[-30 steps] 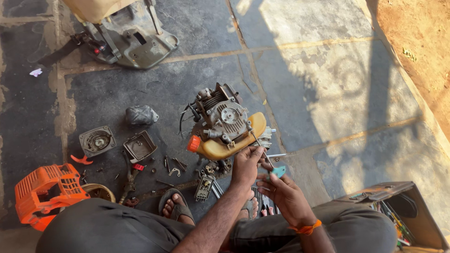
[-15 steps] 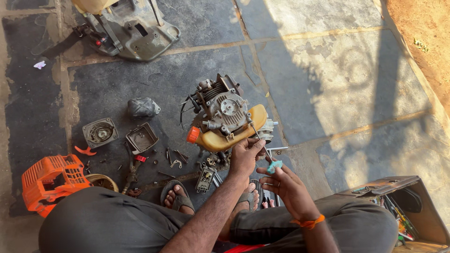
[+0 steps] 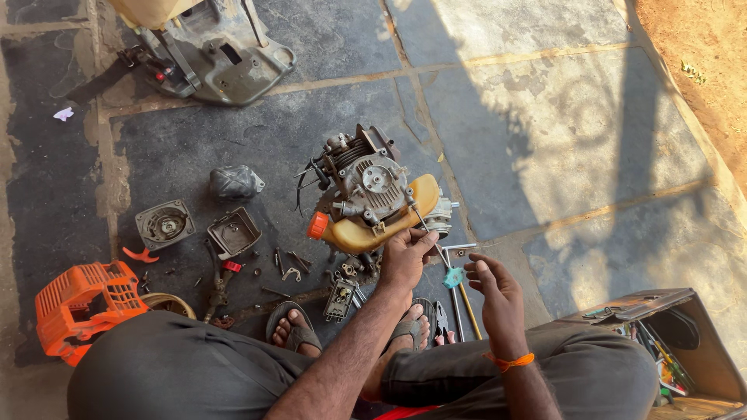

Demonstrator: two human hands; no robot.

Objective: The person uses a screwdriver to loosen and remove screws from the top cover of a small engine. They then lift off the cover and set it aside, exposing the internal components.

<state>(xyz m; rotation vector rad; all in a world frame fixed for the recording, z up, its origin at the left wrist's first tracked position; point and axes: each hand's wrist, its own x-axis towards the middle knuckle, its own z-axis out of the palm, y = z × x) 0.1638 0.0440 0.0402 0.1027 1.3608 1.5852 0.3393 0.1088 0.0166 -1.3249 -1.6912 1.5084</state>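
We're looking down on the small engine (image 3: pixel 366 190) with its yellow fuel tank (image 3: pixel 373 225), sitting on the stone floor (image 3: pixel 545 132) at twelve o'clock from our knees. Our left hand (image 3: pixel 405 260) grips a thin tool (image 3: pixel 421 218) whose tip touches the engine just above the tank. Our right hand (image 3: pixel 498 295), at three o'clock of the left and apart from it, pinches a small teal piece (image 3: pixel 454 278). Orange cover (image 3: pixel 82 307) at nine o'clock, open toolbox (image 3: pixel 669 342) at four.
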